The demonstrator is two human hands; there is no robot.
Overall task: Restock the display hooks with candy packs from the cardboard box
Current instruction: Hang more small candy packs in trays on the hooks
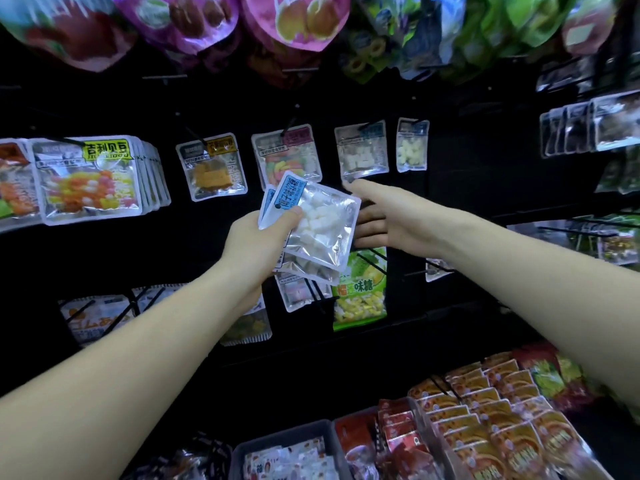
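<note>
Candy packs of clear foil with white cubes and blue labels [313,225], at least two, sit fanned in the left hand [258,242], whose grip pinches their top corners; the stack could slip apart. The right hand [377,216] reaches behind them, fingers loose, holding nothing. One matching pack hangs on the black wire hook [365,128] above; snagging it could knock it off

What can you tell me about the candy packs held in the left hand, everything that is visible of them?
The candy packs are flat pouches of clear, shiny plastic with white candy pieces inside and a blue label with a hanging hole at the top. At least two overlap, fanned and tilted, in front of the dark hook wall. The left hand grips them near the label, thumb on the front. The right hand, fingers straight, reaches behind their right edge; contact cannot be confirmed.
</note>
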